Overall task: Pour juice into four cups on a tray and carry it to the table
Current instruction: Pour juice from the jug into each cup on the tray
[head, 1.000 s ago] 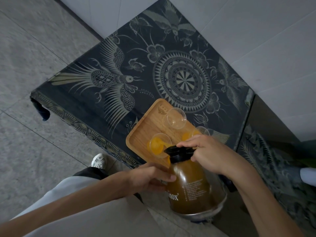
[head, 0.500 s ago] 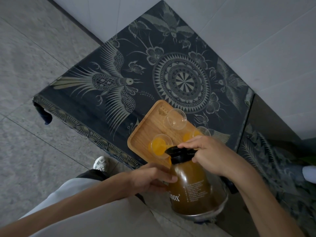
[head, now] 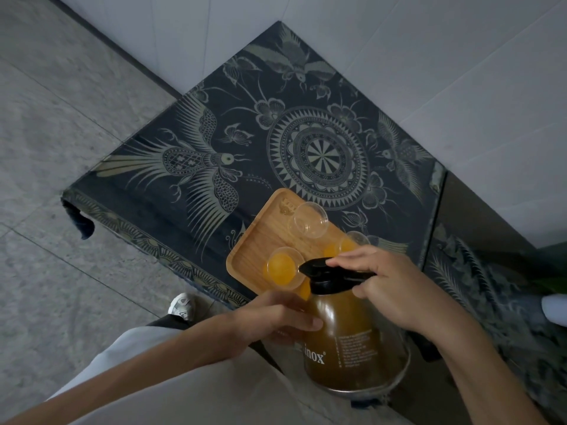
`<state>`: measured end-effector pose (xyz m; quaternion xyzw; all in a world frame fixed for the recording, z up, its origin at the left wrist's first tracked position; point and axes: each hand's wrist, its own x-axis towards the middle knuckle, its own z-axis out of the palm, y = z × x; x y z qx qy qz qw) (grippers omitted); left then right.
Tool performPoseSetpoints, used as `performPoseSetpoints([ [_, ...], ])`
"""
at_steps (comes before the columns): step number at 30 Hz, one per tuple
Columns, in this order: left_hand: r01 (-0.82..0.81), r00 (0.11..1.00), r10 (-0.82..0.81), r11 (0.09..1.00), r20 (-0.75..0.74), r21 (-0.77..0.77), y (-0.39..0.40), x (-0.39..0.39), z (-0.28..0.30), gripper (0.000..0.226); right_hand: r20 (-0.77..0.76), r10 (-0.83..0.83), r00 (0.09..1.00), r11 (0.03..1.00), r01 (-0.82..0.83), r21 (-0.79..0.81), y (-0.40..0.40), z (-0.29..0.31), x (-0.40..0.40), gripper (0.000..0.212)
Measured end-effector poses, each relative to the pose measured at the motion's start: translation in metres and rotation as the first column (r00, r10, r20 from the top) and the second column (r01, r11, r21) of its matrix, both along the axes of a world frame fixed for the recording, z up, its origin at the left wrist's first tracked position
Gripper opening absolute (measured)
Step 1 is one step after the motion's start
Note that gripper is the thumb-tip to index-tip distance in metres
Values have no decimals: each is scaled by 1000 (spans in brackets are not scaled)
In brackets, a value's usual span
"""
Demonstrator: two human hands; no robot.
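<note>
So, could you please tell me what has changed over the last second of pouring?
Very little. The jug has crept slightly toward the tray in the picture, though the head camera shifted too. Nothing was taken hold of or let go. The right hand stays on the black lid, the left hand on the jug's side. Three cups hold juice; the far cup remains empty.

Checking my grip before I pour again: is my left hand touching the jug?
Touching. The head view shows the left hand with fingers laid flat against the glass side of the jug.
</note>
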<state>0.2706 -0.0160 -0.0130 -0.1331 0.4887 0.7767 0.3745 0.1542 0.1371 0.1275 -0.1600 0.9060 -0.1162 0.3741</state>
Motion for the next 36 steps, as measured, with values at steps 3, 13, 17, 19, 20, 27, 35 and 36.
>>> performPoseSetpoints([
  [3,-15,1000,15,1000,7,-26,0,-3,8,50,-51,14,999,999,-16,-40,7,5,1,64],
  [13,-167,985,161,980,-56,-112,25,-26,24,61,-132,-8,991,976,-21,-218,36,21,-24,62],
  [17,-238,970,228,963,-87,-129,42,-46,30,71,-171,5,985,965,-49,-257,51,27,-47,60],
  [19,-261,964,250,955,-87,-140,48,-54,30,70,-177,31,984,964,-76,-255,55,27,-57,60],
  [20,-273,961,264,952,-81,-135,53,-59,31,68,-176,41,984,964,-86,-254,58,28,-63,60],
  [27,-335,942,333,939,-38,-75,81,-84,20,62,-167,117,979,963,-153,-221,68,21,-99,62],
  [35,-318,945,315,948,90,21,84,-93,2,68,-103,167,980,972,-181,-147,56,12,-118,59],
  [36,-311,946,307,950,99,29,83,-94,2,66,-98,164,982,974,-177,-140,54,10,-119,59],
])
